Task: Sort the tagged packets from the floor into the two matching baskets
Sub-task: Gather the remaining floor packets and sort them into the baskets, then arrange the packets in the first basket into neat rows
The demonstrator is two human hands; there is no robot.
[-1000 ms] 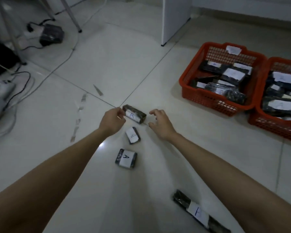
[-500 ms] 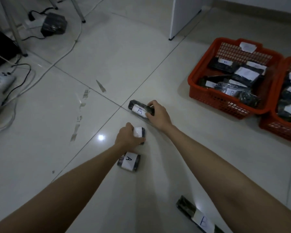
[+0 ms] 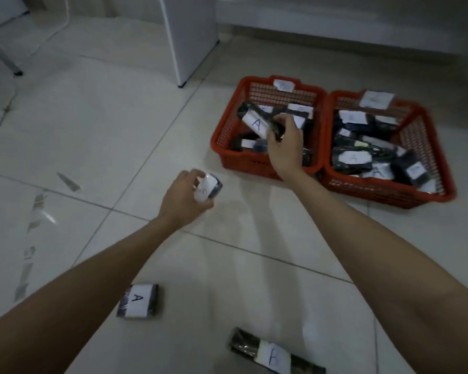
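Note:
My right hand point(image 3: 285, 147) grips a dark packet tagged A point(image 3: 256, 122) and holds it above the left red basket point(image 3: 229, 125). My left hand point(image 3: 184, 197) is shut on a small packet with a white tag point(image 3: 208, 186), lifted over the floor to the left of that basket; its letter is unreadable. The right red basket point(image 3: 432, 147) stands touching the left one, and both hold several tagged packets. On the floor near me lie a packet tagged A point(image 3: 138, 300) and a long packet tagged B point(image 3: 273, 354).
A white cabinet leg panel point(image 3: 192, 36) stands behind the baskets on the left. A metal table leg point(image 3: 2, 54) and a cable point(image 3: 0, 114) are at the far left. Strips of tape point(image 3: 35, 209) mark the tiles.
Both hands lifted their packets off the floor. My right hand carried the A packet right, over the left basket; my left hand rose with the small packet. The view swung toward the baskets.

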